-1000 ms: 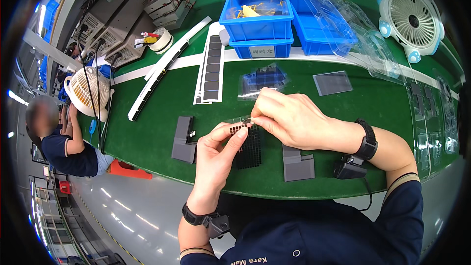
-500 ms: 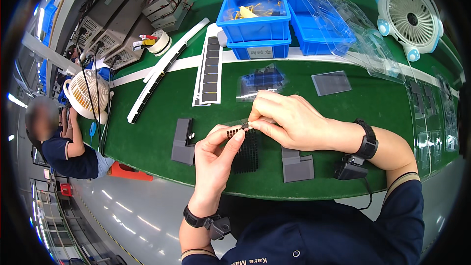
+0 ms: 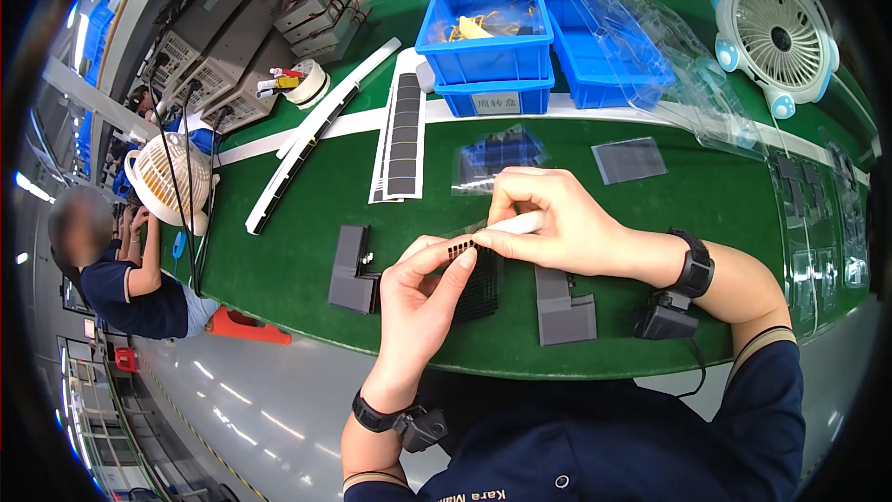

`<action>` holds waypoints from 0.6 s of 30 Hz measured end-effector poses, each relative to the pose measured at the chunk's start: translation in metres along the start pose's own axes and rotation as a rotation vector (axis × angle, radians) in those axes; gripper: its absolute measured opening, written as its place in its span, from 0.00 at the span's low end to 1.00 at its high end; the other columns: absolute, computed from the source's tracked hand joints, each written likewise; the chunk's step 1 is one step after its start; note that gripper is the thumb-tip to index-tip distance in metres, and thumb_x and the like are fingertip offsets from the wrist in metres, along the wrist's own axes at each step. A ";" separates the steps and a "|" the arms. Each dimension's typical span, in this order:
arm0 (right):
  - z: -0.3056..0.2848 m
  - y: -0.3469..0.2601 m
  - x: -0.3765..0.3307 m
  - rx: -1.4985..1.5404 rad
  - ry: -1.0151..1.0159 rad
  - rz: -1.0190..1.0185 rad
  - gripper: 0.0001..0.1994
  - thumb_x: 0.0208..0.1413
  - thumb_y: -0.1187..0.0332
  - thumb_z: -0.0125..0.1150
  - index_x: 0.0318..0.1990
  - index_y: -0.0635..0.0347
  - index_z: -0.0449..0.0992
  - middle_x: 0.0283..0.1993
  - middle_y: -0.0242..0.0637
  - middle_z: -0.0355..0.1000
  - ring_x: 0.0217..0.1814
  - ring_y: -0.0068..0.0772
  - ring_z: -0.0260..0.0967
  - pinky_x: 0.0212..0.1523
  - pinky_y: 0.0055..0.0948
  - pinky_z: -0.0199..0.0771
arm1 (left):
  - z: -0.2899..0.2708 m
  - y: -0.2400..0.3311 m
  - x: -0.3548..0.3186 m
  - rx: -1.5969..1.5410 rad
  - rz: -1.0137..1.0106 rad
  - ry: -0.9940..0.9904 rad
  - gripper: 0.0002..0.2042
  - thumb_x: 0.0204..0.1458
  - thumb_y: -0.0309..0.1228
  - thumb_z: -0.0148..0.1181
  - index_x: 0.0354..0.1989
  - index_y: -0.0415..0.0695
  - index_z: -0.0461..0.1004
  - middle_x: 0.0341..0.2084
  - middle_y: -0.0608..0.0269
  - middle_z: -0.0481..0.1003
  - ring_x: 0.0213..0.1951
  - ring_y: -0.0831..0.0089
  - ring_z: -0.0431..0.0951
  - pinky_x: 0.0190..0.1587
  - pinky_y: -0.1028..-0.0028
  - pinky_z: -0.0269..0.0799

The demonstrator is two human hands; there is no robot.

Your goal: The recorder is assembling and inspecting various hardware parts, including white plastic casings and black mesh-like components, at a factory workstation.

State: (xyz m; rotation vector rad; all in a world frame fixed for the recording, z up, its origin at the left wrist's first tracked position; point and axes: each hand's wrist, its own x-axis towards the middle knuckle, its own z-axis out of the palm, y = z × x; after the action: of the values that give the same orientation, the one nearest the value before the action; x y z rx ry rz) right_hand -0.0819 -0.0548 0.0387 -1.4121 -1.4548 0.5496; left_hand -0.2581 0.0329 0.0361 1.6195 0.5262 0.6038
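My left hand (image 3: 420,293) is closed, thumb and forefinger pinching the upper edge of a thin sheet of small black squares (image 3: 478,290), which hangs down over the bench. My right hand (image 3: 571,228) is closed at the sheet's top corner, its fingertips meeting the left ones. What those right fingertips hold, if anything, is hidden. A smooth white shape (image 3: 518,223) shows among the right fingers, and I cannot tell what it is. One dark grey L-shaped part (image 3: 349,270) lies left of my hands. A second grey L-shaped part (image 3: 567,316) lies below my right hand.
Beyond my hands lie dark pieces in clear film (image 3: 500,156), a grey sheet (image 3: 629,159) and white strips with dark panels (image 3: 402,135). Blue bins (image 3: 488,60) stand at the back beside clear plastic trays (image 3: 641,46) and a fan (image 3: 779,35). A person (image 3: 139,265) sits at the left.
Both hands have shifted slightly, the left one a little to the right with the sheet. A small dark piece seen between the fingertips no longer shows, while the white shape among my right fingers now does.
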 end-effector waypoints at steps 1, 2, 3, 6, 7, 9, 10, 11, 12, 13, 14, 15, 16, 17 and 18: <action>0.000 0.002 0.001 0.124 -0.030 0.076 0.11 0.48 0.69 0.65 0.25 0.62 0.67 0.25 0.29 0.65 0.27 0.15 0.61 0.26 0.21 0.62 | -0.002 -0.001 0.001 0.024 -0.015 0.001 0.09 0.52 0.23 0.58 0.42 0.38 0.76 0.28 0.70 0.70 0.30 0.87 0.68 0.32 0.86 0.64; 0.001 0.005 0.002 0.125 -0.032 0.073 0.11 0.48 0.69 0.65 0.25 0.62 0.67 0.25 0.29 0.65 0.27 0.15 0.61 0.26 0.21 0.62 | -0.004 -0.002 0.002 0.048 -0.031 0.003 0.10 0.52 0.23 0.57 0.43 0.38 0.76 0.28 0.70 0.70 0.30 0.87 0.68 0.33 0.86 0.64; 0.003 0.008 0.002 0.245 -0.029 0.100 0.11 0.49 0.69 0.65 0.25 0.62 0.67 0.26 0.27 0.65 0.28 0.13 0.61 0.27 0.19 0.62 | -0.004 -0.003 0.003 0.018 -0.065 0.029 0.12 0.53 0.23 0.57 0.46 0.38 0.74 0.29 0.70 0.71 0.31 0.87 0.69 0.34 0.87 0.65; 0.005 0.008 0.003 0.364 -0.030 0.107 0.11 0.51 0.71 0.63 0.24 0.61 0.67 0.26 0.26 0.66 0.29 0.12 0.62 0.28 0.17 0.63 | -0.013 -0.011 0.013 0.030 -0.064 0.099 0.23 0.51 0.21 0.57 0.58 0.40 0.63 0.34 0.65 0.73 0.35 0.81 0.73 0.39 0.81 0.70; 0.003 0.007 0.003 0.307 -0.027 0.126 0.11 0.51 0.71 0.64 0.24 0.61 0.67 0.26 0.27 0.66 0.28 0.12 0.62 0.27 0.17 0.63 | -0.013 -0.008 0.015 0.214 0.036 0.165 0.26 0.50 0.21 0.58 0.59 0.40 0.62 0.38 0.62 0.73 0.39 0.79 0.73 0.40 0.79 0.70; -0.003 0.007 0.002 0.132 0.000 0.136 0.11 0.50 0.70 0.64 0.24 0.62 0.67 0.25 0.27 0.66 0.27 0.13 0.63 0.27 0.17 0.63 | -0.017 0.005 0.016 0.636 0.221 0.256 0.32 0.45 0.20 0.62 0.62 0.44 0.59 0.45 0.54 0.70 0.47 0.69 0.72 0.43 0.73 0.71; -0.004 0.003 0.000 0.187 -0.001 0.168 0.10 0.49 0.70 0.65 0.24 0.62 0.68 0.25 0.28 0.66 0.26 0.14 0.62 0.26 0.17 0.62 | -0.028 0.014 0.015 0.819 0.297 0.328 0.30 0.43 0.20 0.63 0.58 0.44 0.63 0.44 0.53 0.71 0.46 0.66 0.73 0.45 0.70 0.70; -0.004 0.002 0.001 0.139 0.003 0.139 0.10 0.49 0.70 0.65 0.25 0.62 0.70 0.25 0.28 0.66 0.26 0.14 0.62 0.26 0.18 0.61 | -0.045 0.016 0.013 0.961 0.344 0.384 0.27 0.43 0.21 0.64 0.55 0.42 0.66 0.43 0.54 0.71 0.45 0.65 0.73 0.44 0.70 0.70; -0.003 0.000 0.003 0.088 0.003 0.105 0.09 0.49 0.70 0.65 0.25 0.62 0.71 0.26 0.28 0.67 0.26 0.15 0.62 0.26 0.18 0.61 | -0.063 0.019 0.009 1.103 0.390 0.446 0.24 0.42 0.22 0.64 0.52 0.41 0.70 0.43 0.54 0.71 0.43 0.65 0.73 0.44 0.71 0.70; -0.002 0.004 0.002 0.092 0.002 0.103 0.09 0.49 0.70 0.65 0.25 0.62 0.71 0.26 0.28 0.67 0.26 0.15 0.62 0.26 0.18 0.61 | -0.075 0.020 0.006 1.101 0.265 0.437 0.22 0.41 0.28 0.67 0.47 0.37 0.72 0.42 0.51 0.71 0.43 0.57 0.72 0.43 0.67 0.70; 0.000 0.010 0.002 0.071 0.009 0.039 0.08 0.48 0.69 0.65 0.26 0.62 0.72 0.26 0.29 0.67 0.26 0.16 0.61 0.26 0.18 0.61 | -0.087 0.017 0.003 1.081 0.129 0.413 0.23 0.39 0.30 0.69 0.46 0.36 0.73 0.36 0.53 0.73 0.38 0.62 0.74 0.41 0.68 0.71; 0.002 0.014 0.002 0.052 0.014 -0.027 0.07 0.48 0.69 0.65 0.26 0.62 0.74 0.27 0.29 0.68 0.26 0.16 0.61 0.26 0.19 0.61 | -0.094 0.014 -0.001 1.041 0.039 0.371 0.24 0.38 0.32 0.70 0.45 0.36 0.73 0.34 0.53 0.73 0.35 0.64 0.74 0.40 0.69 0.71; 0.002 0.013 0.002 0.053 0.013 -0.028 0.07 0.48 0.69 0.65 0.26 0.62 0.74 0.27 0.29 0.68 0.26 0.16 0.61 0.26 0.19 0.61 | -0.099 0.010 -0.003 0.997 -0.049 0.327 0.24 0.37 0.34 0.71 0.43 0.35 0.74 0.31 0.54 0.73 0.33 0.66 0.75 0.38 0.70 0.71; 0.002 0.012 0.002 0.045 0.001 -0.002 0.07 0.48 0.69 0.65 0.26 0.62 0.74 0.27 0.29 0.68 0.27 0.16 0.62 0.27 0.19 0.62 | -0.101 0.004 -0.004 0.951 -0.069 0.332 0.24 0.36 0.36 0.72 0.41 0.35 0.75 0.27 0.57 0.73 0.29 0.70 0.73 0.34 0.72 0.71; 0.002 0.011 0.002 0.035 -0.013 0.025 0.07 0.48 0.69 0.65 0.26 0.62 0.75 0.28 0.29 0.69 0.27 0.16 0.62 0.28 0.19 0.62 | -0.101 0.003 -0.004 0.948 -0.069 0.333 0.24 0.36 0.36 0.72 0.41 0.35 0.75 0.27 0.57 0.73 0.29 0.70 0.73 0.34 0.72 0.71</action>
State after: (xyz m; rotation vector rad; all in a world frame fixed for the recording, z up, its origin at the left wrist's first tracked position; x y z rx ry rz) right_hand -0.0784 -0.0501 0.0290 -1.4029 -1.4330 0.5985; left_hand -0.3269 0.1064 0.0490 2.3784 1.2389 0.6104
